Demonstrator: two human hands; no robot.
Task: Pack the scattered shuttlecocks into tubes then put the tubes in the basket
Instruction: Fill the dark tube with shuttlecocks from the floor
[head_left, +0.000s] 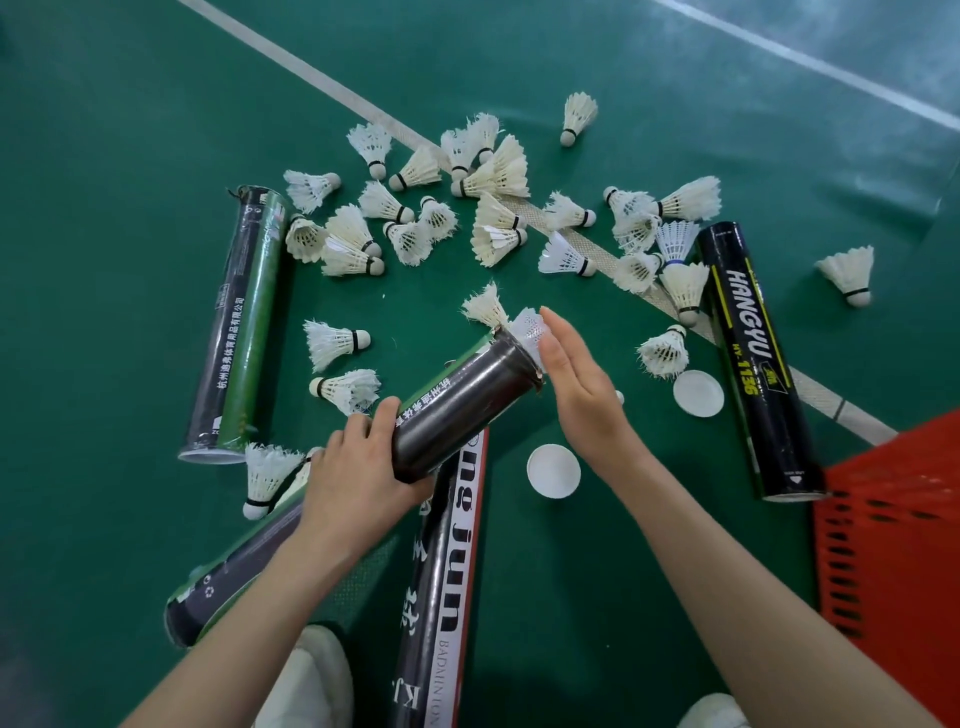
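Green floor (130, 130) with a white line (291, 57) across it. Many white shuttlecocks (498, 171) scattered on it. Green tube (234, 332) lying at left, black tube (748, 364) lying at right. Two round white lids (553, 470) between. Red basket (893, 545) at the right edge.

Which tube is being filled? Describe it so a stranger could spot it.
Follow the two bare arms up from the bottom edge. The left hand grips the near end of a dark tube; the open right hand is at its mouth, where a white shuttlecock pokes out. It alone is held up; the other tubes lie flat on the floor.
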